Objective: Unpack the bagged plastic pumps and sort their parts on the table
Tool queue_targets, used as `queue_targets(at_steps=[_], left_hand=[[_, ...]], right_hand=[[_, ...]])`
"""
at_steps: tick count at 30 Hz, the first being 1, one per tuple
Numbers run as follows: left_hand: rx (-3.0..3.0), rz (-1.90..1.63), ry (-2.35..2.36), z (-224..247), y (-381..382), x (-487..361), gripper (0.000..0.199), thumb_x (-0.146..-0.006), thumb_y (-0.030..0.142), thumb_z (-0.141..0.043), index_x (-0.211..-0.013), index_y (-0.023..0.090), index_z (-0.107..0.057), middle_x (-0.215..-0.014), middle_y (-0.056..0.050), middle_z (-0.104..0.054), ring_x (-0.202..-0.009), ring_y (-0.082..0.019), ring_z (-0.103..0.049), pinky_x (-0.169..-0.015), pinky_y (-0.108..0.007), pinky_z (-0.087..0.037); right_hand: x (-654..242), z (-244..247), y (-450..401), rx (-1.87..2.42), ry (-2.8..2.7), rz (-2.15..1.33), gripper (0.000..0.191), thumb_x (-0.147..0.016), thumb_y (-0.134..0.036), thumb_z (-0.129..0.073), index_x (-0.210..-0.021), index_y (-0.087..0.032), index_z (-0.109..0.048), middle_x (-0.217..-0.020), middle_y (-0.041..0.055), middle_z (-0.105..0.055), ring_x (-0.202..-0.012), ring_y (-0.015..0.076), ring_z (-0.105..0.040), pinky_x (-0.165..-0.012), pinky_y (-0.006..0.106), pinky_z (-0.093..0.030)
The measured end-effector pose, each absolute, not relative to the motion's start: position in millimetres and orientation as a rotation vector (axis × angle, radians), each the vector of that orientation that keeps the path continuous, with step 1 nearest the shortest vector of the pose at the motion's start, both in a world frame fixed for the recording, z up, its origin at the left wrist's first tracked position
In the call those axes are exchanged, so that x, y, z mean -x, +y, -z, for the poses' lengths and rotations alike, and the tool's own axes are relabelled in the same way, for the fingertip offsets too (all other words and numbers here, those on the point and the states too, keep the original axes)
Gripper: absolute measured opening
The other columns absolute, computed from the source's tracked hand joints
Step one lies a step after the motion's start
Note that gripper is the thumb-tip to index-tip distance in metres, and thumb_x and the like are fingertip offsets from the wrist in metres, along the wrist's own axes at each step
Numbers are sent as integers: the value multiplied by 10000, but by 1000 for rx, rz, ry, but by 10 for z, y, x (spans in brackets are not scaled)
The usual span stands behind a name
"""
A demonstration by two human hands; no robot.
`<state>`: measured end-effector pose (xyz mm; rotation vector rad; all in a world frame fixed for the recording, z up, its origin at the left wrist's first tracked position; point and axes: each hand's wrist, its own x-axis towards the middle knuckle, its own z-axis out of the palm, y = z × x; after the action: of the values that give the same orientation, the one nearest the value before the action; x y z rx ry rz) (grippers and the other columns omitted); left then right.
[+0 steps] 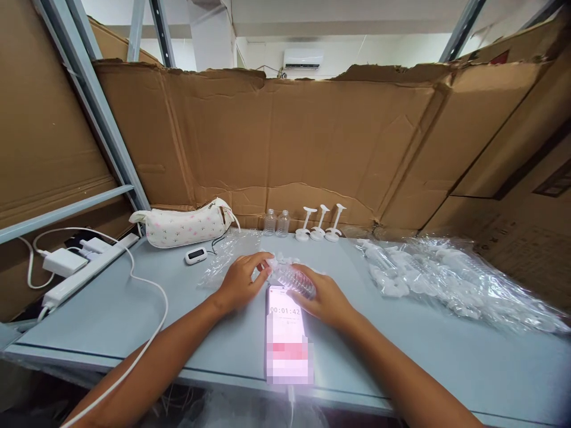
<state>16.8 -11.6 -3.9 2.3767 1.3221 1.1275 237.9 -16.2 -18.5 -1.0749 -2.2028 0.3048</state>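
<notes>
Both hands meet over the middle of the table around a clear, ribbed plastic bottle (pixel 297 280), which lies tilted on its side. My right hand (pixel 328 297) wraps its fingers round the bottle's body. At the bottle's other end, my left hand (pixel 245 278) pinches the whitish neck end; its fingers partly hide whether a cap is there. Just below the bottle lies a lit phone (pixel 288 333) showing a running time. Behind the hands stand two small clear bottles (pixel 276 224), and to their right three white pump-like pieces (pixel 317 224) on round bases.
A clear bag of several white plastic pieces (pixel 446 276) covers the right side. Crumpled clear plastic (pixel 229 255), a small white device (pixel 195 255) and a patterned pouch (pixel 190 224) sit at left. A white cable (pixel 166 303) crosses my left arm. Cardboard (pixel 312 137) walls the back.
</notes>
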Motion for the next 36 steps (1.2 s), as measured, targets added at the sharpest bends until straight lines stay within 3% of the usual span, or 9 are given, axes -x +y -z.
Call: queue_targets(at_steps=[8, 13, 18, 24, 30, 36], left_hand=[[-2344, -1068, 1195, -6, -82, -109, 182, -904, 313, -428, -975, 195, -546, -901, -33, -618, -870, -185, -565, -834, -324, -409], [-2328, -1065, 1146, -42, -56, -70, 346, -945, 384, -282, -709, 192, -447, -707, -8, -502, -681, -153, -484, -664, -270, -391], [-2457, -1151, 1269, -7, -61, -80, 429, -954, 423, -232, -601, 202, -334, -586, 13, -400, -579, -146, -410, -600, -277, -322], [-2407, -1303, 1268, 11, -86, -92, 471, -960, 451, -214, -580, 198, -332, -565, 11, -404, -561, -142, -410, -590, -276, -321], [-2401, -1336, 1146, 15, -108, -92, 408, -960, 378, -257, -649, 188, -440, -636, -9, -482, -616, -148, -445, -633, -278, -351], [-2397, -1313, 1242, 10, -109, -120, 382, -925, 333, -288, -570, 196, -307, -571, 17, -373, -560, -130, -366, -592, -266, -310]], right_hand=[[-2376, 110, -201, 1034, -2192, -453, 394, -783, -336, -588, -1147, -184, -566, -1049, 84, -691, -894, 240, -659, -776, 358, -501], [-2309, 137, -250, 913, -2226, -508, 403, -778, -374, -600, -1122, -167, -559, -1031, 91, -685, -876, 224, -651, -777, 345, -499], [-2220, 203, -306, 891, -2179, -578, 379, -776, -370, -598, -1097, -172, -557, -932, 68, -691, -796, 211, -647, -710, 316, -494], [-2209, 202, -335, 895, -2156, -693, 314, -828, -385, -548, -1079, -197, -547, -749, 18, -667, -704, 192, -620, -664, 299, -475], [-2206, 162, -356, 881, -2124, -809, 308, -860, -421, -508, -1086, -213, -527, -721, 7, -677, -675, 190, -627, -667, 306, -476], [-2209, 163, -354, 911, -2156, -787, 301, -861, -403, -507, -1087, -205, -518, -716, 8, -684, -674, 197, -636, -678, 320, -486]])
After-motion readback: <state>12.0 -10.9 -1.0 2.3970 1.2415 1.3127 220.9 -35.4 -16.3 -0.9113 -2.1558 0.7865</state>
